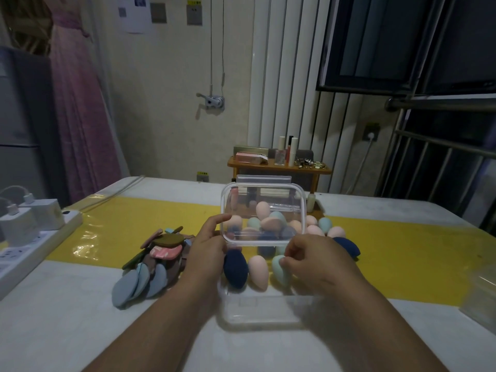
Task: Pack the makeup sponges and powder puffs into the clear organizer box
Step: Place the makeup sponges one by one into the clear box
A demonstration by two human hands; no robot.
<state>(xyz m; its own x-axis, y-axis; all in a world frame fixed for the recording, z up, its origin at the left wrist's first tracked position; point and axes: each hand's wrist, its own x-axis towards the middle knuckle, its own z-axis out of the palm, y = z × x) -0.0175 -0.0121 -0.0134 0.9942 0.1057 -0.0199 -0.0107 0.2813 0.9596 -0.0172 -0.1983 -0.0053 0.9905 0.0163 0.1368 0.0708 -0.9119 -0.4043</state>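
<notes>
Gripped clear organizer box (303, 210) at near-left rim with left hand (206, 245). Pinched mint sponge (279, 273) with right hand (314, 253). Judged light, soft, springy; best taken mid-body, gently.

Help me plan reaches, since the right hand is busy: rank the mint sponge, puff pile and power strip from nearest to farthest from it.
1. Mint sponge, at the right hand's fingertips.
2. Puff pile, left, beyond the left hand holding the clear box.
3. Power strip, far left.
</notes>
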